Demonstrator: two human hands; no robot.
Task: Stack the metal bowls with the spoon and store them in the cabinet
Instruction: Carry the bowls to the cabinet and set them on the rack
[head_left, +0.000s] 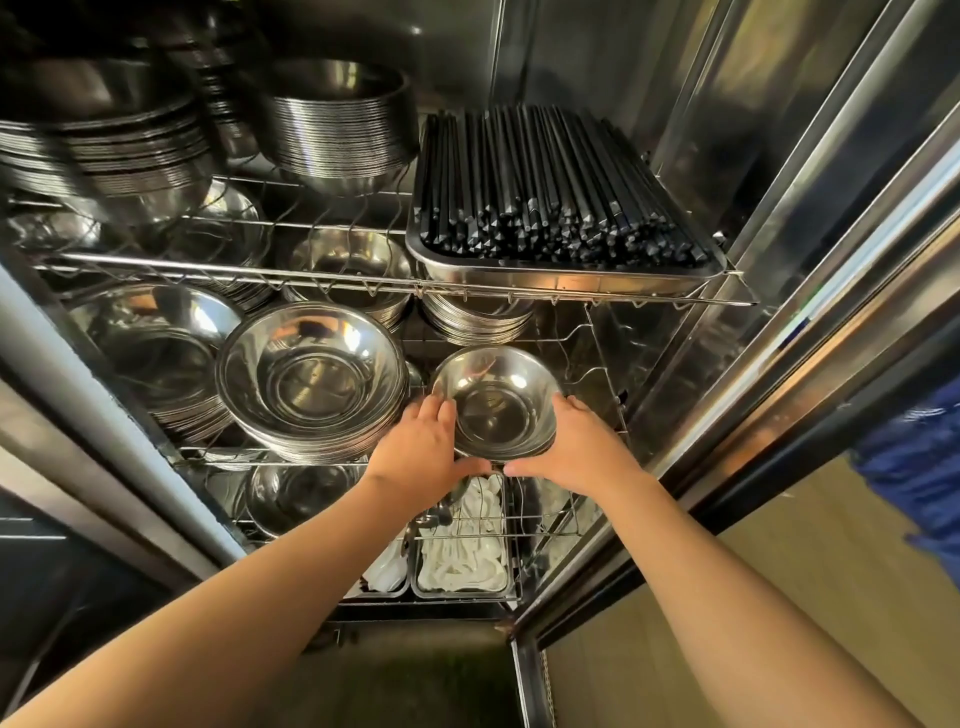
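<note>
Both hands, left hand (423, 447) and right hand (576, 447), are gripping a small bowl stack (496, 405) over the cabinet's wire shelf (597, 358); chopsticks tray (566, 275) is sitting above the fingers.

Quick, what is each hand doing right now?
Left hand: gripping the small stack of metal bowls.
Right hand: gripping the same stack's other side.

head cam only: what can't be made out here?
- Spoon: none visible; the small steel bowl stack hides whatever lies between its bowls.
- Bowl count in that stack: left hand and right hand cover its sides.
- Top-left bowl stacks: blurred, cut off by the frame edge.
</note>
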